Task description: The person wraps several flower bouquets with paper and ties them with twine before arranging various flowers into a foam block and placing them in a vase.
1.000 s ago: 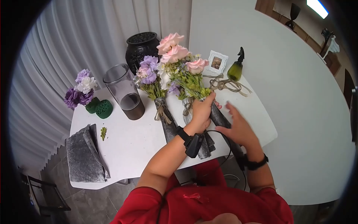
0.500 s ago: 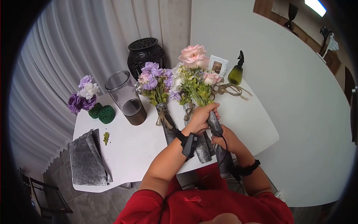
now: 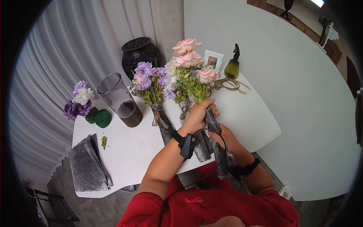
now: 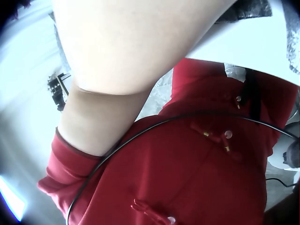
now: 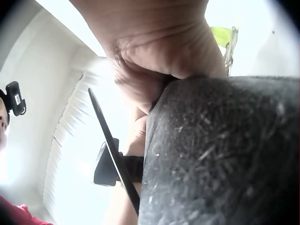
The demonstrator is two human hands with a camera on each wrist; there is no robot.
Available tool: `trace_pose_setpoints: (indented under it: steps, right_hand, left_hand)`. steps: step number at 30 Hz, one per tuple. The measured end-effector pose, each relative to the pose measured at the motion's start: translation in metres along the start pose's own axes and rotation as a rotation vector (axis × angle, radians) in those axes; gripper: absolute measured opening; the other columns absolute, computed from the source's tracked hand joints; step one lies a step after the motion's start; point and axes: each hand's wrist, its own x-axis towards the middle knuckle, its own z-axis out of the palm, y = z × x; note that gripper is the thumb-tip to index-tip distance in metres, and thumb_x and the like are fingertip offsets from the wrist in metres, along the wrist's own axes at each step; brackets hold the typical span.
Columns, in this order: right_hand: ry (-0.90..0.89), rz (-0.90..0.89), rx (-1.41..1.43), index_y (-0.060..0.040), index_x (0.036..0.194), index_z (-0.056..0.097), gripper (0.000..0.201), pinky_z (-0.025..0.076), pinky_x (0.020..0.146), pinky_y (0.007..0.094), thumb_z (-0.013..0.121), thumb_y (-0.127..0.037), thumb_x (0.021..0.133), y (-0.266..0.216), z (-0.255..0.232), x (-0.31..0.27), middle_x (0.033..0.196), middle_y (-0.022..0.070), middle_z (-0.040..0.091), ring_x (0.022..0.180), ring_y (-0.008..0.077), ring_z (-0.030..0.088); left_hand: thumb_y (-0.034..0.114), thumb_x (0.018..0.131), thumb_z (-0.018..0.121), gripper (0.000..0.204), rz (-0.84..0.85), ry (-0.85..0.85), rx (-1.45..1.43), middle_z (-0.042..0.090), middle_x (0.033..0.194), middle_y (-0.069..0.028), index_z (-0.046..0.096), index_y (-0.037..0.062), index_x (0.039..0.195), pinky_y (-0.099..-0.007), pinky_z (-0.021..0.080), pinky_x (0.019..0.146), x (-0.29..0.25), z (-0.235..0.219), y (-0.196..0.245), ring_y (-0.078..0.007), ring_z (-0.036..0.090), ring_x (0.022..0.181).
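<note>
A bouquet of pink roses point(image 3: 207, 76) has its stems rolled in dark grey wrapping paper point(image 3: 221, 160). My left hand point(image 3: 198, 115) grips the neck of the roll, just under the green leaves. Lower down, my right hand point(image 3: 228, 140) holds the same roll, thumb across its front. In the right wrist view the grey wrapping point(image 5: 225, 150) lies against the right palm point(image 5: 173, 51); the fingertips are hidden. Beside it on the table lie two wrapped bouquets tied with twine, one with purple flowers point(image 3: 145, 75). The left wrist view shows only the left forearm point(image 4: 122, 47) and red clothing.
Loose twine point(image 3: 232, 85), a green spray bottle point(image 3: 231, 68) and a white picture frame point(image 3: 213, 59) stand at the back right. A clear vase point(image 3: 115, 92), green foam point(image 3: 103, 118) and folded grey paper point(image 3: 89, 166) are on the left. A black cable loops past the right hand.
The right hand, held apart from the roll with spread fingers a second ago, has come in and gripped its lower part. The roll has swung more upright; the left hand keeps its grip.
</note>
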Motion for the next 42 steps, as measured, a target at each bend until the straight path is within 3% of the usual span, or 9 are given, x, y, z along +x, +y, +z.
trace_pose_setpoints:
  steps: [9, 16, 19, 22, 27, 36, 37, 40, 42]
  right_hand:
    - [-0.064, -0.100, 0.040, -0.0023, 0.107, 0.055, 0.027, 0.043, 0.073, 0.0251, 0.062, -0.024, 0.092, 0.003, 0.000, 0.005, 0.087, 0.0012, 0.058, 0.081, 0.0082, 0.052]
    - [-0.163, -0.152, 0.009, 0.0005, 0.111, 0.052, 0.035, 0.046, 0.077, 0.0277, 0.065, -0.022, 0.088, 0.000, -0.001, 0.006, 0.088, 0.0032, 0.058, 0.085, 0.0101, 0.055]
    - [0.026, -0.261, -0.115, 0.0023, 0.114, 0.050, 0.041, 0.047, 0.076, 0.0274, 0.068, -0.020, 0.086, 0.009, -0.001, 0.012, 0.090, 0.0065, 0.059, 0.084, 0.0107, 0.056]
    - [0.008, -0.063, 0.259, 0.0009, 0.112, 0.048, 0.033, 0.048, 0.074, 0.0286, 0.063, -0.018, 0.090, 0.011, 0.001, 0.016, 0.094, 0.0042, 0.058, 0.078, 0.0123, 0.057]
    - [0.080, -0.247, -0.254, 0.0022, 0.107, 0.051, 0.031, 0.047, 0.073, 0.0299, 0.064, -0.018, 0.088, 0.027, -0.004, 0.000, 0.088, 0.0062, 0.060, 0.077, 0.0144, 0.057]
    - [0.140, -0.318, -0.230, -0.0008, 0.108, 0.054, 0.032, 0.048, 0.073, 0.0290, 0.068, -0.016, 0.083, -0.005, -0.001, -0.002, 0.084, 0.0070, 0.061, 0.079, 0.0128, 0.057]
    - [0.107, -0.301, -0.224, 0.0026, 0.107, 0.053, 0.037, 0.049, 0.077, 0.0329, 0.070, -0.018, 0.080, -0.021, -0.003, -0.001, 0.090, 0.0148, 0.065, 0.085, 0.0219, 0.063]
    - [0.122, -0.427, -0.193, 0.0014, 0.109, 0.054, 0.038, 0.049, 0.077, 0.0322, 0.070, -0.017, 0.080, -0.040, -0.012, 0.023, 0.093, 0.0133, 0.065, 0.085, 0.0198, 0.062]
    - [0.113, -0.438, -0.062, 0.0003, 0.111, 0.054, 0.038, 0.048, 0.079, 0.0316, 0.069, -0.017, 0.081, -0.064, -0.020, 0.032, 0.095, 0.0109, 0.064, 0.084, 0.0180, 0.060]
  left_hand:
    - [0.022, 0.091, 0.058, 0.020, -0.169, -0.287, 0.076, 0.064, 0.083, -0.0088, 0.061, 0.0024, 0.091, -0.0372, 0.054, 0.076, -0.002, -0.005, 0.012, -0.0241, 0.065, 0.081]
    - [0.016, 0.087, 0.064, 0.018, -0.082, -0.202, 0.041, 0.057, 0.068, -0.0059, 0.058, 0.0024, 0.078, -0.0356, 0.055, 0.065, -0.007, -0.001, 0.006, -0.0195, 0.060, 0.061]
    - [0.016, 0.087, 0.063, 0.024, -0.004, -0.154, 0.060, 0.050, 0.061, -0.0035, 0.053, 0.0041, 0.068, -0.0335, 0.051, 0.059, -0.009, 0.009, -0.005, -0.0161, 0.053, 0.054]
    - [0.013, 0.089, 0.060, 0.027, 0.050, -0.121, 0.106, 0.043, 0.059, -0.0002, 0.047, 0.0069, 0.066, -0.0308, 0.044, 0.054, -0.012, 0.015, -0.010, -0.0121, 0.044, 0.052]
    - [0.012, 0.085, 0.062, 0.026, -0.019, -0.031, 0.013, 0.045, 0.056, -0.0018, 0.049, 0.0057, 0.063, -0.0317, 0.044, 0.054, -0.006, 0.009, -0.014, -0.0141, 0.045, 0.050]
    - [0.008, 0.083, 0.063, 0.021, 0.060, 0.075, 0.156, 0.048, 0.058, -0.0023, 0.053, 0.0037, 0.065, -0.0331, 0.048, 0.052, -0.009, 0.040, 0.013, -0.0149, 0.049, 0.049]
    - [0.008, 0.083, 0.062, 0.021, 0.091, 0.083, 0.203, 0.049, 0.058, -0.0025, 0.054, 0.0030, 0.064, -0.0329, 0.049, 0.051, -0.008, 0.044, 0.022, -0.0144, 0.049, 0.048]
    - [0.023, 0.089, 0.063, 0.021, 0.115, 0.005, 0.269, 0.058, 0.073, -0.0060, 0.058, 0.0029, 0.096, -0.0366, 0.055, 0.066, -0.013, 0.068, 0.062, -0.0201, 0.062, 0.064]
    - [0.034, 0.089, 0.066, 0.050, 0.097, -0.360, 0.180, 0.062, 0.104, -0.0148, 0.048, 0.0028, 0.124, -0.0406, 0.053, 0.082, -0.009, 0.075, 0.091, -0.0274, 0.064, 0.094]
